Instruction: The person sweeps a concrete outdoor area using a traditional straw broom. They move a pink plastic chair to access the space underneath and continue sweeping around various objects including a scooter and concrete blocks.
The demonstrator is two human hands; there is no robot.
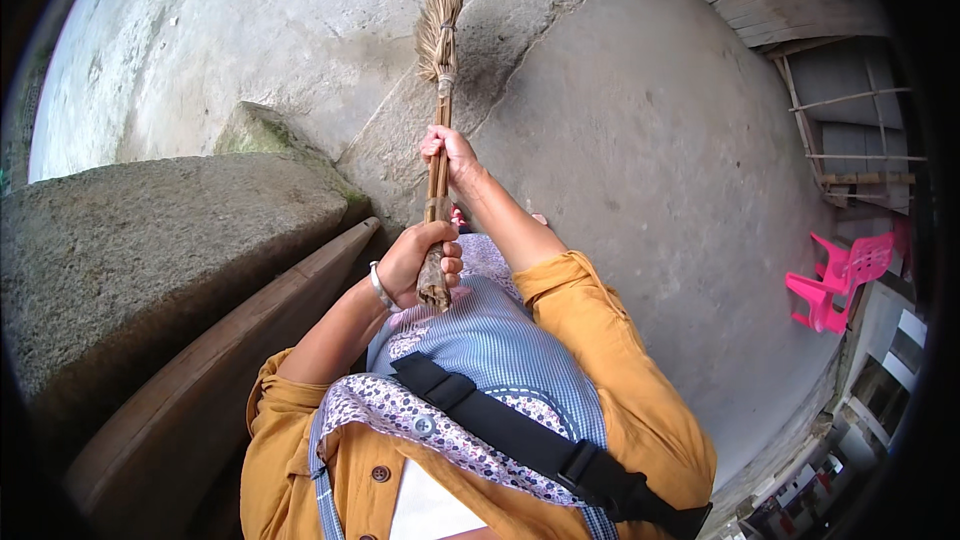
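Observation:
A straw broom point(443, 30) with a bundled stick handle points straight ahead of me, its bristle head farthest from my body. My left hand point(412, 262), with a pale bracelet on the wrist, is wrapped round the taped butt end of the handle close to my apron. Farther up the handle, my right hand point(449, 151) grips it below the bound neck. The bristles appear over the grey concrete floor point(640, 130); whether they touch it I cannot tell.
To my left stand a thick stone slab point(170, 240) and a wooden plank point(230, 360) beside it. A pink plastic chair point(845, 280) is off to the right. Behind it rises a pole frame point(850, 130). A crack runs across the floor near the broom.

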